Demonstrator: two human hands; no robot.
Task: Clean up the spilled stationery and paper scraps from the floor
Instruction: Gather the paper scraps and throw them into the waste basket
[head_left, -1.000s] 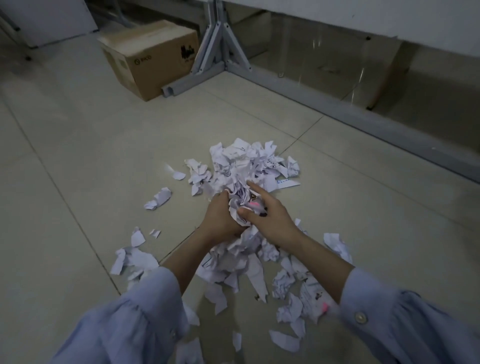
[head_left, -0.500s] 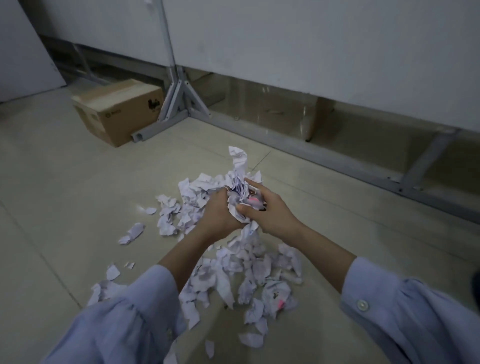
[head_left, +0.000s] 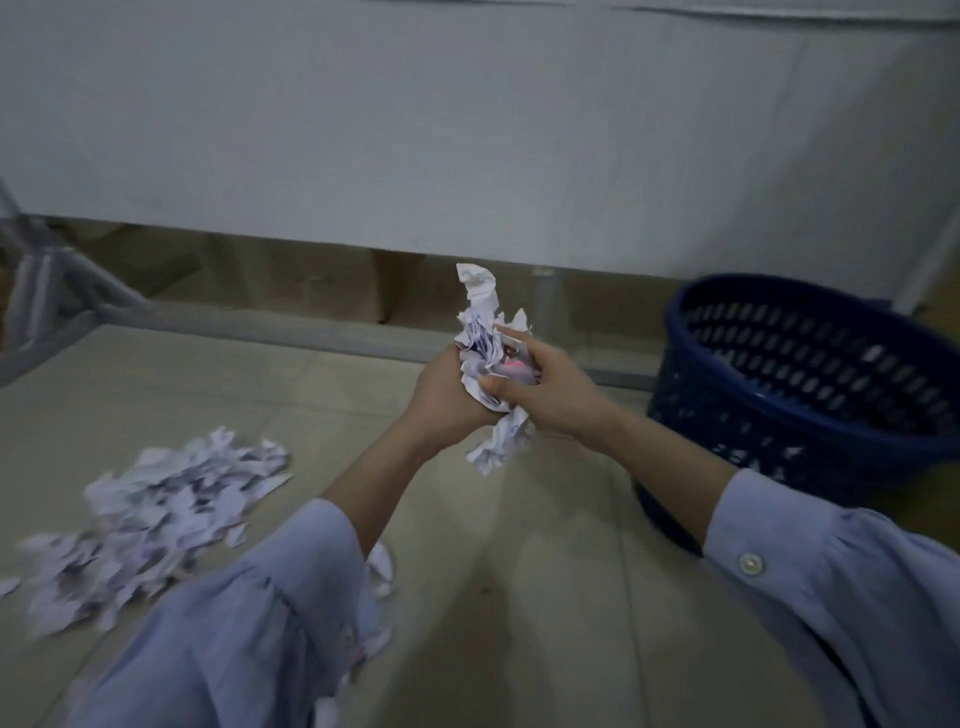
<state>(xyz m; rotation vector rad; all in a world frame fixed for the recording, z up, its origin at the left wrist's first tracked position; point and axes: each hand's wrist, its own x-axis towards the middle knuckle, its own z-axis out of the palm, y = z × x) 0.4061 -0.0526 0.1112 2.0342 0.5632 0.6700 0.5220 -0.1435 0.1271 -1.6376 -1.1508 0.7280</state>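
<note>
Both hands are up off the floor, clamped together around one wad of crumpled white paper scraps (head_left: 484, 332). Left hand (head_left: 441, 397) is curled round it from the left side. Right hand (head_left: 553, 397) wraps it from the right with the thumb pressed into the front, so neither hand is loose at all. Paper sticks out above the fingers and hangs below the palms. A bit of something pink shows in the middle of the wad, can't tell what it is.

The wad is in the air just left of a dark blue plastic basket with slotted walls (head_left: 779, 364), which sits on the beige tiled floor (head_left: 519, 582) over on the right. A bigger pile of torn white paper scraps (head_left: 156, 509) lies on the floor at lower left, blurry, partly behind the light blue left sleeve (head_left: 249, 623). A white panel (head_left: 467, 130) on a grey metal frame (head_left: 249, 325) runs across the back.
</note>
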